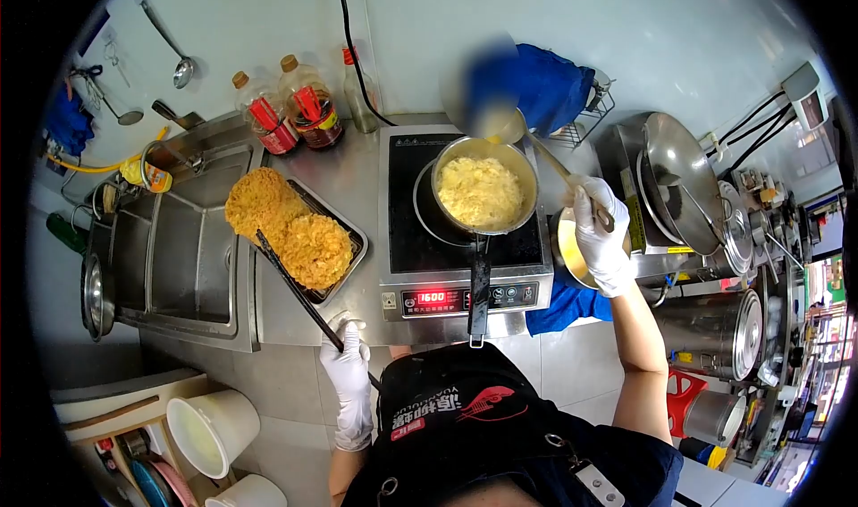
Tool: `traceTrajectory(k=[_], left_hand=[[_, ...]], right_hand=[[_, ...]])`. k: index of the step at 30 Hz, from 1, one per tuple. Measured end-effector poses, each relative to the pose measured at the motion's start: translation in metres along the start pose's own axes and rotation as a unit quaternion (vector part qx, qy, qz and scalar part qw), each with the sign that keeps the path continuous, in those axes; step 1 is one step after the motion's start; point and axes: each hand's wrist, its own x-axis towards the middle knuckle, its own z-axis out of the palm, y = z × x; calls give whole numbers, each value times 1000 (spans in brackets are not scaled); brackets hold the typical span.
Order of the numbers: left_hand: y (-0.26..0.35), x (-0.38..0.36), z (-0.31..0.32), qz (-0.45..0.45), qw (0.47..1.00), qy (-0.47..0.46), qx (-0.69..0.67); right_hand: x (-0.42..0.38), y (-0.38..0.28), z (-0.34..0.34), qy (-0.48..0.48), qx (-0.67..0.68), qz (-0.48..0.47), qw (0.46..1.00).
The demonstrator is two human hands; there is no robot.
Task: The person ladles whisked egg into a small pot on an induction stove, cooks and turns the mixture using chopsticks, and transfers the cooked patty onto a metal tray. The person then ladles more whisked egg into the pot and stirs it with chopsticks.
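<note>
Right hand gloved, gripping ladle tipped over pan on cooker; batter going in. Left hand closed on long chopsticks, tips at fried cakes in tray. Next likely: empty ladle steadily, return to batter pot.

White gloves, blue cloth, golden fried cakes (pale yellow egg), black apron.

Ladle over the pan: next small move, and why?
Probably tip the ladle so its yellow liquid pours into the pan. The right hand holds it at the pan's far rim, while the left hand rests long chopsticks on the tray.
</note>
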Motion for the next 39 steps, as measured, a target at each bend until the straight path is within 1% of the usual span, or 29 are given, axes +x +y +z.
traceTrajectory(k=[4,10,13,16,22,25,28,31,39], left_hand=[[2,-1,2,-3,1000,-1,5],[3,-2,3,-2,1000,-4,5],[1,-2,2,-2,1000,-3,1],[0,-2,1,0,1000,-1,0],[2,-3,2,-5,1000,-1,4],[-3,-1,-1,5,1000,-2,0],[-2,-2,0,4,1000,-3,2],[1,-2,1,1,1000,-4,3],[1,-1,4,-1,1000,-11,-2]], right_hand=[[-2,0,-3,-6,4,20,1000],[-4,6,-2,-7,-30,-30,999],[-4,9,0,-8,-25,-55,998],[-3,6,0,-19,-39,-52,998],[2,-2,2,-19,-57,-109,992],[-1,0,2,-26,-67,-112,991],[1,-2,0,-33,-97,-143,984],[0,-3,-1,-38,-114,-144,982],[-3,0,-8,-62,-155,-190,968]])
